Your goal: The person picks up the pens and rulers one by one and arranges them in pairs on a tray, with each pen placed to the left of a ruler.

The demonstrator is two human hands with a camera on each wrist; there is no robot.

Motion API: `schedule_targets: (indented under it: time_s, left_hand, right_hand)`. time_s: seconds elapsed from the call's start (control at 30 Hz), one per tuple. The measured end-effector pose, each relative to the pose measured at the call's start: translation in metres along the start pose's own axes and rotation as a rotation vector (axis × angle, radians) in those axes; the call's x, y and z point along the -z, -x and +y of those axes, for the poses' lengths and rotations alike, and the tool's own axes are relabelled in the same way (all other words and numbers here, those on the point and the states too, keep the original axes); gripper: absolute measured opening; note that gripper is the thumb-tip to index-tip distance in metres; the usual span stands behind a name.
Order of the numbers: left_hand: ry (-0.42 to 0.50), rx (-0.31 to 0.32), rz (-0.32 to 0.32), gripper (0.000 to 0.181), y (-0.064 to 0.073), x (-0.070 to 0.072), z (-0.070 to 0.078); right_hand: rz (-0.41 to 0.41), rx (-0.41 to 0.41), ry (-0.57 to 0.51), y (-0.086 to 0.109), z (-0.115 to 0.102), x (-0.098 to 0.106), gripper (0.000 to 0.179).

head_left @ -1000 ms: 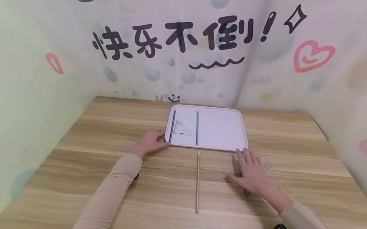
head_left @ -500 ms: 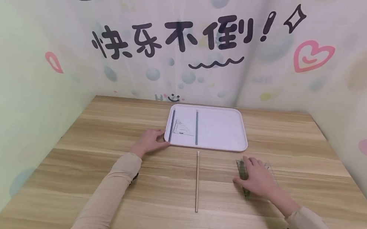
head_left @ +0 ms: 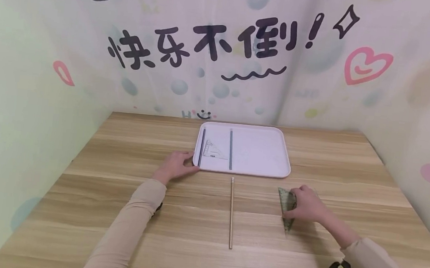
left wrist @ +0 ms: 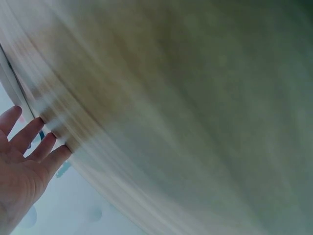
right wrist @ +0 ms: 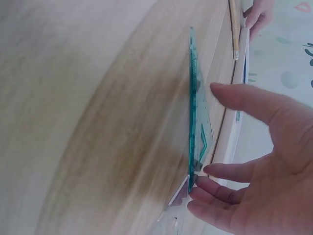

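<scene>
My left hand (head_left: 175,165) rests at the front left corner of a white tray (head_left: 262,152), thumb along the near rim. Its fingers look spread and fairly straight in the left wrist view. A green see-through set square (head_left: 285,204) is tipped up from the table, pinched by my right hand (head_left: 306,206) with the thumb on its near part and fingertips at its far end. In the right wrist view the set square (right wrist: 192,112) shows nearly edge-on. Beneath that hand lies another clear plastic piece (right wrist: 171,210), mostly hidden.
Inside the tray lie a dark pencil (head_left: 201,148), a teal pencil (head_left: 230,151) and a clear set square (head_left: 214,151). A gold pencil (head_left: 231,214) lies on the wooden table (head_left: 187,244) between my arms. A printed cloth (head_left: 164,89) hangs behind.
My right hand has drawn back from the tray's front right corner toward the green set square and taken it between thumb and fingers, tipping it up. The left hand has stayed put.
</scene>
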State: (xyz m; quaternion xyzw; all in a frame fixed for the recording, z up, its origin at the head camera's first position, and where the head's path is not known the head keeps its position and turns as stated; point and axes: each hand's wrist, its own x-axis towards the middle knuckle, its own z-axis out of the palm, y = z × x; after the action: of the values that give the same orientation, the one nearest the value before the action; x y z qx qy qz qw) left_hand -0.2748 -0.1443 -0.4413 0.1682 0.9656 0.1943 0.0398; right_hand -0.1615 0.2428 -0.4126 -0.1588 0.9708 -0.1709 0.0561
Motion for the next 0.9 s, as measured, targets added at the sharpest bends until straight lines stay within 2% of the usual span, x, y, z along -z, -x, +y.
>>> schedule_targets:
  time_s: [0.27,0.63,0.77,0.9]
  left_hand:
    - [0.025,-0.028,0.021,0.073,0.003,0.003,0.002]
    - [0.007,0.007,-0.011,0.071,0.000,0.000,0.000]
    - [0.004,0.004,-0.008,0.071,0.000,-0.001,0.001]
    - [0.006,0.005,-0.007,0.072,0.000,0.000,0.001]
  right_hand:
    - [-0.076,-0.036,-0.015,-0.008,0.004,0.004,0.070]
    - [-0.259,-0.166,-0.138,-0.030,0.015,0.011,0.060]
    - [-0.268,-0.177,-0.166,-0.031,0.014,0.013,0.056]
    - [-0.254,-0.152,-0.196,-0.029,0.011,0.015,0.052]
